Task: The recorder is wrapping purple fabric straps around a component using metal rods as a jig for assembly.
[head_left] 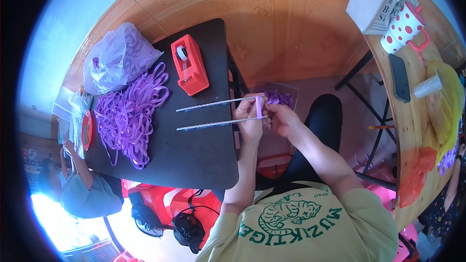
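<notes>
My left hand (247, 115) is closed round the near ends of two slim metal rods (204, 106), which point left over the black table, spaced apart and almost parallel. A short piece of purple ribbon (258, 106) spans the rods at their right ends. Against that ribbon my right hand (283, 119) has its fingers pinched together; the exact grip is partly hidden. A loose heap of purple ribbon (127, 119) lies on the table to the left. Below and beyond my hands, a clear container (294, 89) holds more purple pieces.
On the black table (194, 165) stand a red tape dispenser (191, 68) and a plastic bag of purple ribbon (119, 58). A wooden table (388, 63) at right carries a dotted cup (403, 28), a phone (399, 77) and plastic bags. Another person (87, 191) is at far left.
</notes>
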Tool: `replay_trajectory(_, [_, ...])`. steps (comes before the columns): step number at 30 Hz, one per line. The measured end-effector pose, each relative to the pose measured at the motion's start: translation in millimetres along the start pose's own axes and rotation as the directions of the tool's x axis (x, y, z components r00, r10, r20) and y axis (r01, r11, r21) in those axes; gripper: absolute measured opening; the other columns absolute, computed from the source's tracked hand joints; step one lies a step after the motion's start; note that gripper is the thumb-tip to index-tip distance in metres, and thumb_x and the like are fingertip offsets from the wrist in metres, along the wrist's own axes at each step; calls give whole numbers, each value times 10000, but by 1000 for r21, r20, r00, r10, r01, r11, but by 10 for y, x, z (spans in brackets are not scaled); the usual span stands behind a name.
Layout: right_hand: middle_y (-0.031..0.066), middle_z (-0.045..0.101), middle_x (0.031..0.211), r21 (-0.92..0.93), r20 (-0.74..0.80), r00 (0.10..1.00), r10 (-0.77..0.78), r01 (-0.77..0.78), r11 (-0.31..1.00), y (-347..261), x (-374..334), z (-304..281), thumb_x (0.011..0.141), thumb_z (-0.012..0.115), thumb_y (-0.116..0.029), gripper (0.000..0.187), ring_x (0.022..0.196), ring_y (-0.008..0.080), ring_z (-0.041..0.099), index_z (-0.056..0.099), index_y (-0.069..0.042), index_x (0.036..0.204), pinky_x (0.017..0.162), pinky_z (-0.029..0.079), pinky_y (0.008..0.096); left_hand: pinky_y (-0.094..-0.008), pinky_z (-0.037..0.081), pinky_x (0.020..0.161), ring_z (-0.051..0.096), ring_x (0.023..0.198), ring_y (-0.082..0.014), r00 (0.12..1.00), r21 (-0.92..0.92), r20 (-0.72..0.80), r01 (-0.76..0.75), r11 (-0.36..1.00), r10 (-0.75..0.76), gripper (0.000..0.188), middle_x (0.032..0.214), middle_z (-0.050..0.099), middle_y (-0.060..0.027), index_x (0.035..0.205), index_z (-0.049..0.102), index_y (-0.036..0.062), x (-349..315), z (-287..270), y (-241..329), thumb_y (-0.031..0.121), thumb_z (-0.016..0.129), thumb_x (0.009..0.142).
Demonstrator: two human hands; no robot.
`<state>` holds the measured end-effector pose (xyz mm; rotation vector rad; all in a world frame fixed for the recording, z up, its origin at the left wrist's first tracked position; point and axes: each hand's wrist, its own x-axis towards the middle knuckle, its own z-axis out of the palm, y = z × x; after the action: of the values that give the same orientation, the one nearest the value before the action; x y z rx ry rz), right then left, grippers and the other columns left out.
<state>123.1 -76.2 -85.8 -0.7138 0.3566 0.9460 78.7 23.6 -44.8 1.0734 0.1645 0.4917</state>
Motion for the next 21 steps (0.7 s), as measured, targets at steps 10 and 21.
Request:
replay_trajectory(10, [44,617,886,-599,21,733,-680,553,579,393,-265,-420,838,629,-48,153,835,139,580,606,-41,989,717,463,267,-254,489,789,648,808,-167,996,-55,3,-91,994,92,97,875,680,-102,933,674,-23,-5,-25,-10,-23,619,854])
replay_trajectory(21, [151,562,1061,-740,417,120,-901,621,-260,239,-261,225,681,666,-4,201,977,323,534,636,-18,879,836,425,393,-229,509,739,652,829,-149,996,-49,-16,-83,995,82,105,904,683,-108,956,669,-19,-40,-20,-17,-7,608,871])
